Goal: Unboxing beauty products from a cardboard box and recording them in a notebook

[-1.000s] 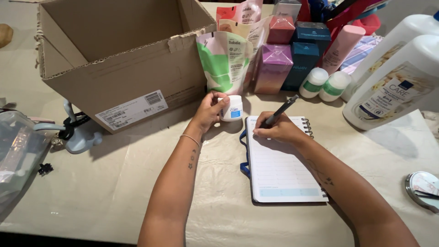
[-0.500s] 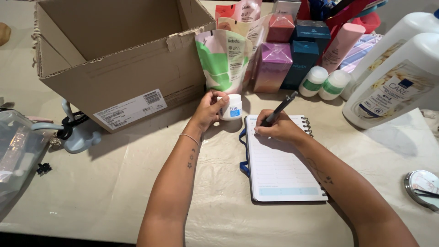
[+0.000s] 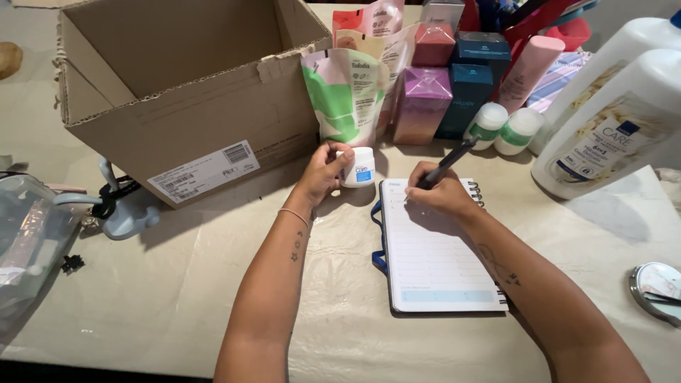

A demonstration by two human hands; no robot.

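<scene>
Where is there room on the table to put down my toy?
Bare table lies left of the left hand, below the cardboard box. Another patch lies between the notebook and round tin. Behind the notebook, pouches, boxes and bottles crowd together.

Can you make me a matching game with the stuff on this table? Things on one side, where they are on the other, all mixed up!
Things:
1. small white jar
2. pen
3. cardboard box
4. notebook

Places:
A. lying open under the right hand
B. held upright by the left hand
C. standing open at the far left of the table
D. gripped in the right hand, tip on the page

Pairs: 1-B, 2-D, 3-C, 4-A
</scene>
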